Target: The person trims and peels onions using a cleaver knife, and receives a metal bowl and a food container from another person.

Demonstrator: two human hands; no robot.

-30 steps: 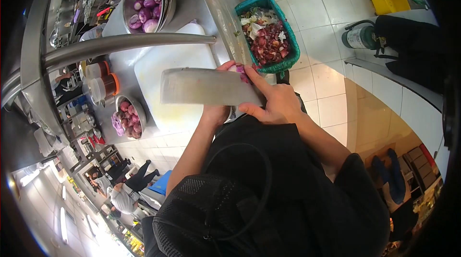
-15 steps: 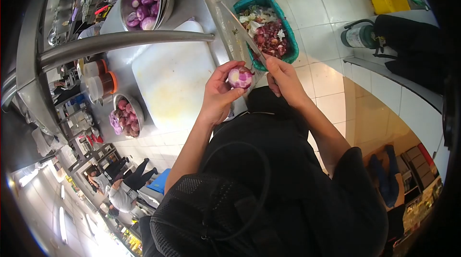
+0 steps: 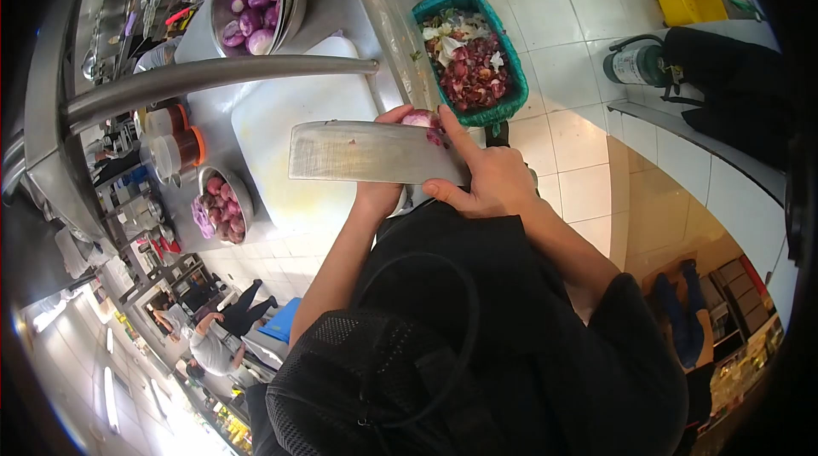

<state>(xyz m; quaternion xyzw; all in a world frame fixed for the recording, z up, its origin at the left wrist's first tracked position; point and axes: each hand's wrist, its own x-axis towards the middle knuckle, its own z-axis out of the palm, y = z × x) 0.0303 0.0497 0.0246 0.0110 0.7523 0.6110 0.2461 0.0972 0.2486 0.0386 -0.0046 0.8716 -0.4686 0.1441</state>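
Observation:
My left hand [image 3: 381, 197] is closed round a red onion [image 3: 420, 118], partly peeled, most of it hidden behind a blade. My right hand [image 3: 501, 176] grips a broad cleaver [image 3: 366, 152], its wide flat side facing me and its blade lying across in front of the left hand. The right index finger reaches up beside the onion, and the thumb rests at the blade's handle end. Under the blade lies a white cutting board [image 3: 298, 102] on the steel counter. Past the counter's edge stands a teal-lined bin [image 3: 521, 72] holding onion skins and scraps.
A steel bowl [image 3: 296, 8] of peeled red onions sits at the counter's far end. A smaller bowl [image 3: 242, 186] holds unpeeled ones. A metal rail [image 3: 221, 71] crosses above the board. Containers with orange rims [image 3: 201, 146] stand near it. Other people [image 3: 217, 341] are in the background.
The cleaver has swung from pointing up beside the bin to lying flat across the left hand, now covering much of the onion. My right hand has turned and moved closer to the left.

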